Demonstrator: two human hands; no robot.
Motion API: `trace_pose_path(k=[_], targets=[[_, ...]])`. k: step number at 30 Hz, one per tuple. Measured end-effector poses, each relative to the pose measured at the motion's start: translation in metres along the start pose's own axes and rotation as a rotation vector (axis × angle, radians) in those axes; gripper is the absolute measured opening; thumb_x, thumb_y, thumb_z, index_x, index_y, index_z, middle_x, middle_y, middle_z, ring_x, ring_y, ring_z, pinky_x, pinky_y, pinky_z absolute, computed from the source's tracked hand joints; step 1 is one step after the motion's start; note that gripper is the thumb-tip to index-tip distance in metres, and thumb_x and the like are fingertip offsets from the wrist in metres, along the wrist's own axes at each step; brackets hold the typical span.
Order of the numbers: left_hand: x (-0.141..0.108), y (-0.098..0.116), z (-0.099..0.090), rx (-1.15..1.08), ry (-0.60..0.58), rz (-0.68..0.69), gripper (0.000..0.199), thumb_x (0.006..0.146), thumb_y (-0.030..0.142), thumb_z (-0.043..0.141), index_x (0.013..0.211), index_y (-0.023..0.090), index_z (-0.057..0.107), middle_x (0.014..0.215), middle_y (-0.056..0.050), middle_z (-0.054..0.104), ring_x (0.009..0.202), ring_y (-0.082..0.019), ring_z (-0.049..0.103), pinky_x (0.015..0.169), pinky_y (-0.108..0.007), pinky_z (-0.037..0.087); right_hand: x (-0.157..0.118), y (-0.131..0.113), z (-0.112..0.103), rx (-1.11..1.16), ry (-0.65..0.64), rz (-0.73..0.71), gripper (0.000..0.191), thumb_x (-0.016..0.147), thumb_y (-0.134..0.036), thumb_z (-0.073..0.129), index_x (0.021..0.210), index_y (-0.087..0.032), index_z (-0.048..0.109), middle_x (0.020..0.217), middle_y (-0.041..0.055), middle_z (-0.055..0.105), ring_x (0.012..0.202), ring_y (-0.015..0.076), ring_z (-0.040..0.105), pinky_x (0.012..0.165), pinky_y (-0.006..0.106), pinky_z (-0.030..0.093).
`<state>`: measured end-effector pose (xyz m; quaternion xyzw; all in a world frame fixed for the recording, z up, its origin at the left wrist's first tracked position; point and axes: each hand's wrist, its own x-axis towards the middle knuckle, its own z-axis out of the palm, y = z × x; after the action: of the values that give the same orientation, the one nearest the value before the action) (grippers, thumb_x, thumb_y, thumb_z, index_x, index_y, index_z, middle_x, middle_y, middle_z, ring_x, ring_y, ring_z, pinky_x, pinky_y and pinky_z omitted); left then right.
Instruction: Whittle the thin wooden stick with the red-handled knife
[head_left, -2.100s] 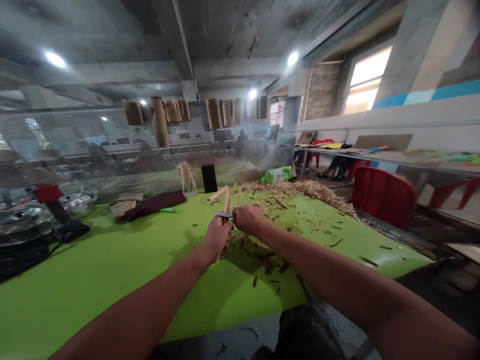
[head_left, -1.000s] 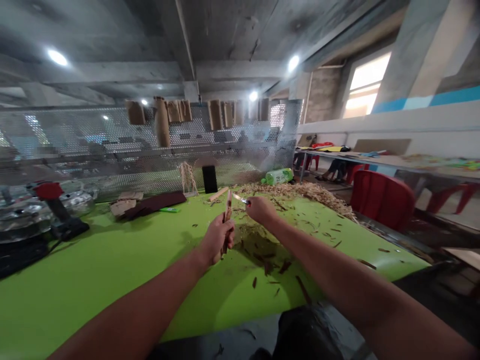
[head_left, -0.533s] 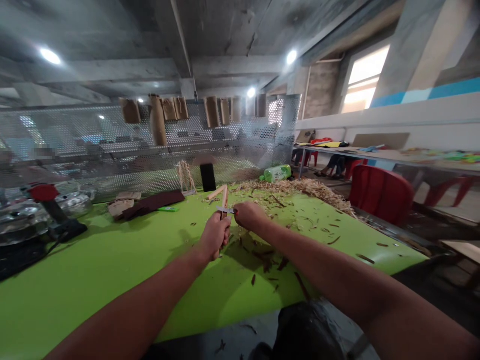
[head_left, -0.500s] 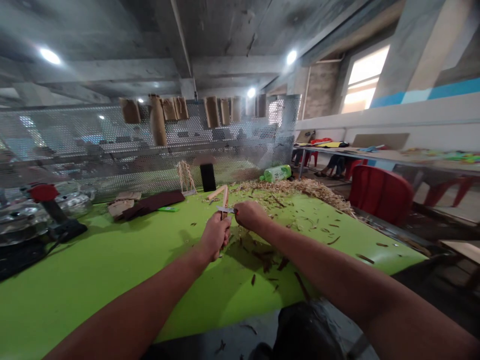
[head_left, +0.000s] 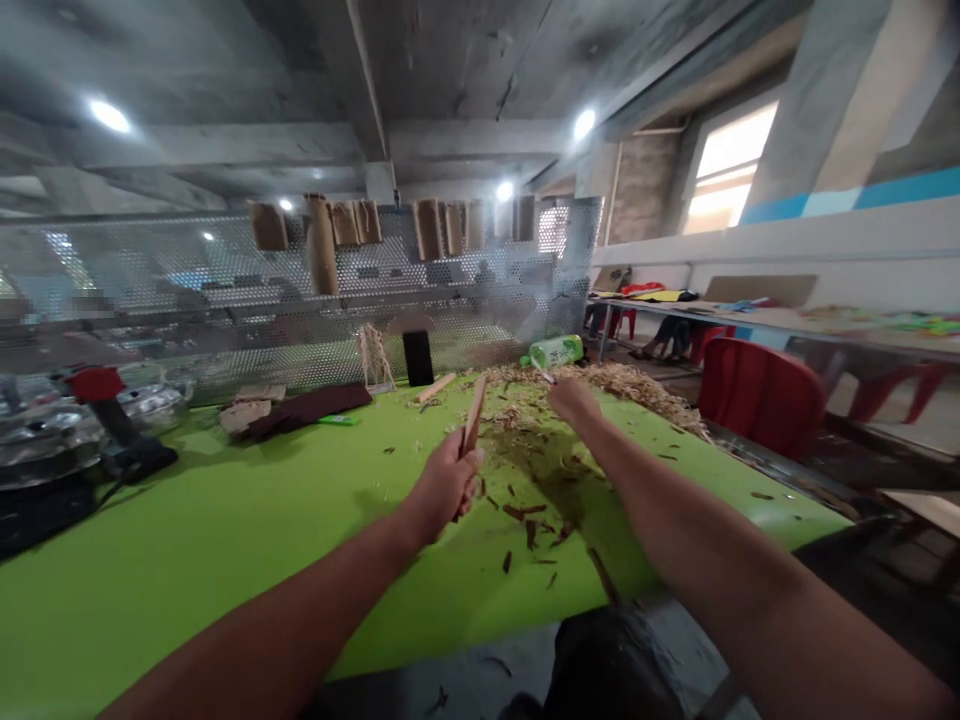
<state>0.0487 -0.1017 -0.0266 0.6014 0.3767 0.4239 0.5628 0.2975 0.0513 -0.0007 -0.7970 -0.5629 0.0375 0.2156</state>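
Note:
A narrow wooden stick (head_left: 475, 408) slants up from my left hand (head_left: 448, 478), whose fingers are wrapped around its lower end. Farther right, my right hand (head_left: 574, 403) is closed around a knife (head_left: 547, 376); only a short bit of its blade shows past the fist, and the handle is hidden. The knife is apart from the stick. Below and between both hands, dark bark strips (head_left: 531, 528) lie scattered on the green tabletop (head_left: 285, 540). Pale shavings (head_left: 517, 415) lie just beyond the stick. Another pale stick (head_left: 436, 388) rests on the table behind it.
A shavings heap (head_left: 637, 385) runs along the far right edge near a green bottle (head_left: 555, 351). A black phone-like slab (head_left: 418, 358) stands before the perforated metal screen (head_left: 480, 300). Dark brown sheets (head_left: 319, 408) and a red-topped tool (head_left: 105, 410) are at left; a red chair (head_left: 761, 395) stands right.
My right hand has swung away to the right with the knife, off the stick. My left hand has shifted slightly right, and the stick now tilts rightward.

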Motion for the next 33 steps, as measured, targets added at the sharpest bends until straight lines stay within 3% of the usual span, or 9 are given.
trace_pose_path(k=[3, 6, 9, 12, 15, 20, 33], targets=[[0.011, 0.001, -0.012, -0.082, 0.040, -0.013, 0.028, 0.090, 0.040, 0.051, 0.110, 0.020, 0.049, 0.057, 0.010, 0.039, 0.038, -0.005, 0.027, 0.035, -0.016, 0.026, -0.020, -0.027, 0.012, 0.090, 0.034, -0.119, 0.038, 0.087, -0.024, 0.046, 0.112, -0.014, 0.073, 0.103, 0.0191, 0.072, 0.094, 0.0274, 0.068, 0.074, 0.030, 0.047], [0.020, -0.005, -0.017, -0.079, 0.067, -0.018, 0.022, 0.091, 0.042, 0.048, 0.093, 0.020, 0.048, 0.058, 0.008, 0.043, 0.039, -0.006, 0.035, 0.036, -0.017, 0.033, -0.050, -0.057, 0.024, 0.085, 0.041, -0.315, 0.035, 0.086, -0.027, 0.048, 0.107, -0.019, 0.075, 0.096, 0.0138, 0.074, 0.088, 0.0241, 0.069, 0.072, 0.027, 0.045], [0.026, -0.012, -0.019, -0.073, 0.075, 0.047, 0.021, 0.088, 0.040, 0.053, 0.091, 0.020, 0.049, 0.064, 0.006, 0.049, 0.044, -0.007, 0.047, 0.042, -0.020, 0.044, -0.077, -0.072, 0.029, -0.017, 0.032, -0.515, 0.032, 0.086, -0.030, 0.048, 0.099, -0.020, 0.076, 0.093, 0.0124, 0.075, 0.083, 0.0224, 0.068, 0.071, 0.026, 0.045], [0.031, -0.013, -0.021, -0.098, 0.107, 0.063, 0.022, 0.086, 0.037, 0.057, 0.095, 0.020, 0.048, 0.077, 0.003, 0.054, 0.051, -0.008, 0.056, 0.047, -0.023, 0.050, -0.093, -0.077, 0.026, -0.121, 0.026, -0.616, 0.033, 0.088, -0.031, 0.045, 0.096, -0.020, 0.075, 0.091, 0.0128, 0.075, 0.081, 0.0213, 0.069, 0.071, 0.027, 0.045], [0.033, -0.010, -0.023, -0.066, 0.133, 0.043, 0.022, 0.086, 0.035, 0.057, 0.098, 0.020, 0.046, 0.079, 0.003, 0.054, 0.046, -0.006, 0.052, 0.041, -0.019, 0.044, -0.100, -0.079, 0.023, -0.168, 0.007, -0.656, 0.032, 0.088, -0.030, 0.045, 0.096, -0.021, 0.075, 0.091, 0.0123, 0.075, 0.080, 0.0211, 0.069, 0.071, 0.027, 0.046], [0.033, -0.005, -0.022, 0.034, 0.211, 0.027, 0.015, 0.089, 0.034, 0.052, 0.087, 0.022, 0.043, 0.059, 0.010, 0.040, 0.036, -0.004, 0.033, 0.033, -0.015, 0.026, -0.105, -0.081, 0.022, -0.192, 0.018, -0.673, 0.033, 0.089, -0.028, 0.043, 0.098, -0.021, 0.075, 0.092, 0.0130, 0.075, 0.084, 0.0219, 0.070, 0.074, 0.028, 0.048], [0.022, 0.005, -0.007, 0.084, 0.224, -0.033, 0.012, 0.091, 0.032, 0.049, 0.097, 0.022, 0.051, 0.053, 0.010, 0.034, 0.038, -0.006, 0.027, 0.036, -0.017, 0.021, -0.091, -0.076, 0.021, -0.186, 0.054, -0.611, 0.036, 0.093, -0.033, 0.042, 0.101, -0.017, 0.074, 0.096, 0.0161, 0.074, 0.090, 0.0230, 0.069, 0.079, 0.029, 0.047]])
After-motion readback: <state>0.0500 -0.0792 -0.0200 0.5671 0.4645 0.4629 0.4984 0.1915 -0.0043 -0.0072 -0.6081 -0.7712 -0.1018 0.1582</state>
